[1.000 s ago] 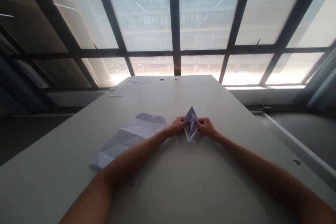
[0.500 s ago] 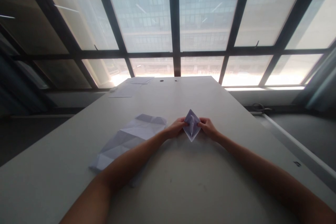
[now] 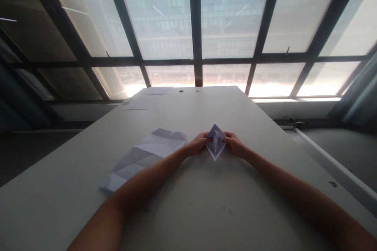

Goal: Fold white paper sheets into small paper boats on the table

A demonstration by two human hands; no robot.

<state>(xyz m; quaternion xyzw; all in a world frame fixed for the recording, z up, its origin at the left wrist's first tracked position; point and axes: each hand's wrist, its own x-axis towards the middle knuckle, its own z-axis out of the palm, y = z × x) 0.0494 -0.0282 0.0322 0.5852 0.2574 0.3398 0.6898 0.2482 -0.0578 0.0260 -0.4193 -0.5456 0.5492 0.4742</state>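
Note:
A small diamond-shaped piece of folded paper (image 3: 216, 149) is held up between my two hands, one corner pointing away from me and one towards me. A raised fold runs down its middle. My left hand (image 3: 198, 143) pinches its left corner, and my right hand (image 3: 235, 143) pinches the right corner with the thumb on top. Left of my hands, a large creased sheet of paper (image 3: 153, 145) lies on the white table (image 3: 224, 204), partly covered by my left forearm.
Flat paper sheets (image 3: 137, 103) lie at the table's far left. Two small dark spots, one a round hole (image 3: 181, 91), show near the far edge. A dark mark (image 3: 332, 184) is on the right side. Large windows stand beyond the table.
My hands keep the same grip on the folded paper. It has shifted very slightly right and towards me; the creased sheet lies unchanged.

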